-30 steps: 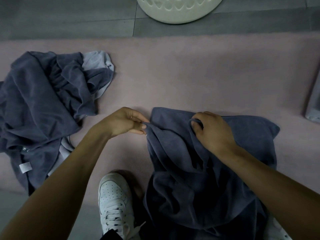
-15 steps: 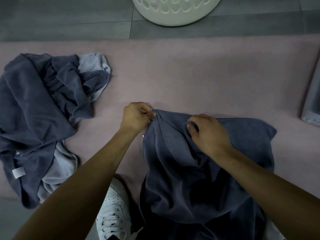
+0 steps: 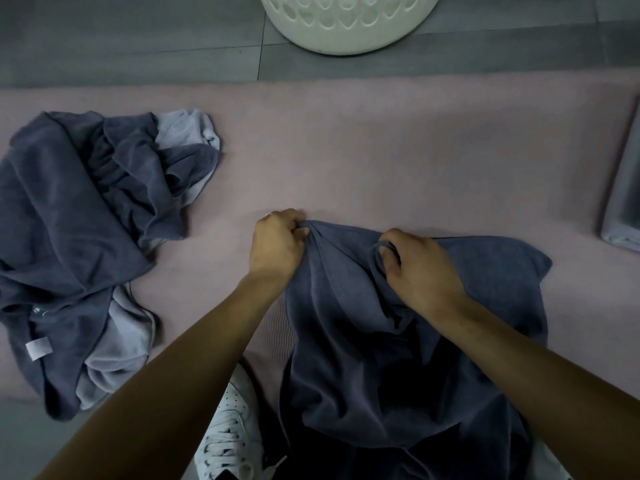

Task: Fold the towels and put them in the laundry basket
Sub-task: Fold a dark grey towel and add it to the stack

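Note:
A dark blue-grey towel (image 3: 374, 368) lies rumpled on the pink mat in front of me, its near part hanging down over my legs. My left hand (image 3: 277, 247) pinches its far left corner with curled fingers. My right hand (image 3: 419, 268) grips the far edge a little to the right, fingers hooked into a fold. A heap of unfolded dark and light grey towels (image 3: 79, 244) lies at the left. The white laundry basket (image 3: 349, 26) with oval holes stands on the grey floor at the top, only its lower wall showing.
The pink mat (image 3: 381, 150) spans the view, with grey tiled floor beyond it. A folded grey towel (image 3: 623, 202) lies at the right edge. My white sneaker (image 3: 228, 434) shows at the bottom, just left of the hanging towel.
My left hand moved away from me and closed onto the towel's corner. The right hand kept its grip on the far edge and barely shifted.

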`<state>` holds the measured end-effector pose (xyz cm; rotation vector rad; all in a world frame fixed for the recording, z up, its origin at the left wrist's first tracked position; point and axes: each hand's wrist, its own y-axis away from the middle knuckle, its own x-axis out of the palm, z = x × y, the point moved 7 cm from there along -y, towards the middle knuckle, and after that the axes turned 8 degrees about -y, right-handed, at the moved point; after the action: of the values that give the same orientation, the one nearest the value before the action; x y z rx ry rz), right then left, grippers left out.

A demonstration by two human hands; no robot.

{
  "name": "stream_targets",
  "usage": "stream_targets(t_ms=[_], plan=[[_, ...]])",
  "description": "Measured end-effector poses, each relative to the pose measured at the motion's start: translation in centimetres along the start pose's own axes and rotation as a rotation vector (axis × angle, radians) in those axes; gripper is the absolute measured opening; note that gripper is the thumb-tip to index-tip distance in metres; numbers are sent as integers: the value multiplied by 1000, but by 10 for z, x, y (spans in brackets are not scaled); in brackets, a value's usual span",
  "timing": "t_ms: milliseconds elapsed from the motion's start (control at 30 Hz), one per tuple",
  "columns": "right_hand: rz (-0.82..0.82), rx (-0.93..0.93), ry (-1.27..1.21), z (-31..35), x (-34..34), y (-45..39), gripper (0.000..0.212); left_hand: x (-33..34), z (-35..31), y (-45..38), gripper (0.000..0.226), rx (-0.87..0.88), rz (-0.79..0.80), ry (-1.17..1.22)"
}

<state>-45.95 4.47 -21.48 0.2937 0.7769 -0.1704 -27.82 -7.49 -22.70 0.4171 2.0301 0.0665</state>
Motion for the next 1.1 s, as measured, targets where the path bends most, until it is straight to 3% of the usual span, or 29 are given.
stream_targets(t_ms=[200,367,600,767,1100], plan=[[7,-13,14,2,-1,1,20,-1,-6,-2,12,-44,25,-119],[-35,-16,48,1,-14,3,19,-1,-28,15,4,52,61,-103],[-212,372,-304,-67,-80,44,14,58,-133,48,6,258,258,11],[-344,580,-454,-139,-119,80,17,82,-173,61,3,323,285,35],[-439,450,-489,-173,-124,76,7,117,-175,60,10,245,288,65]])
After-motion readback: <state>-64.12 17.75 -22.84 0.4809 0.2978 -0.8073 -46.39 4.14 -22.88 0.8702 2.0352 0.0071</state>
